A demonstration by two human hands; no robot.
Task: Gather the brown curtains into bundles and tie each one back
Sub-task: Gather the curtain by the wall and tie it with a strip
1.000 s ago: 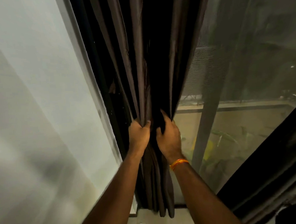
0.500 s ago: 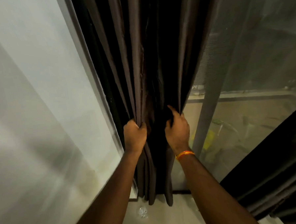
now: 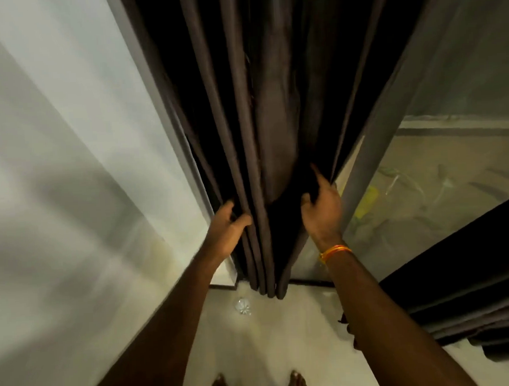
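Compared with half a second ago the two hands have drawn apart, so the folds of the brown curtain (image 3: 244, 134) between them are spread wider, and the view has tipped down far enough to bring the person's bare feet (image 3: 297, 384) into sight at the near edge. The curtain hangs in the middle of the scene against the left end of the window (image 3: 424, 198), its hem just above the pale floor (image 3: 284, 338). The left hand (image 3: 227, 226) grips the leftmost folds, fingers curled behind them and the thumb across the front. The right hand (image 3: 322, 210), with an orange thread band (image 3: 334, 251) at the wrist, holds the right edge of the cloth, fingers tucked into a dark fold and one finger pointing up. A second curtain (image 3: 458, 285) lies bunched low on the right, apart from both hands. A white wall (image 3: 53, 144) fills the left side, and a small clear round thing (image 3: 243, 305) sits on the floor near the hem.
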